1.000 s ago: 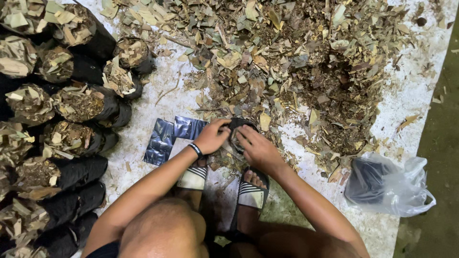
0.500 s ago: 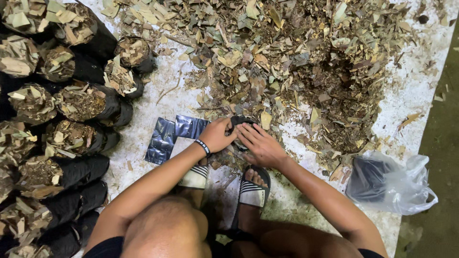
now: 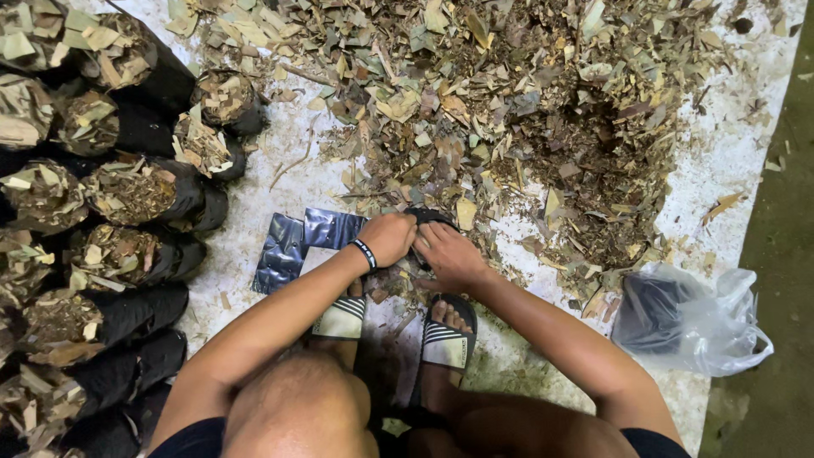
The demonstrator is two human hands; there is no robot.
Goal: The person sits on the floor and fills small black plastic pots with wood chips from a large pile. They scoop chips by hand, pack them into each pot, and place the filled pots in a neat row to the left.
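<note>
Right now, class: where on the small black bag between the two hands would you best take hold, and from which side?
Grip the black bag at its open rim, probably from the near side, one hand at each edge, as the left hand and right hand do. It is limp film lying low against the leaf pile, so only the rim offers an edge.

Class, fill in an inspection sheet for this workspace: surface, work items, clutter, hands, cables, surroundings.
Surface: white ground sheet, littered with scraps.
Work items: small black bag gripped by both hands at the edge of the dry leaf pile; flat empty bags beside it.
Clutter: clear plastic bag holding something dark.
Hands: left hand and right hand both closed on the bag's rim.
Cables: nothing seen.
Surroundings: filled black bags in rows; bare floor.
</note>
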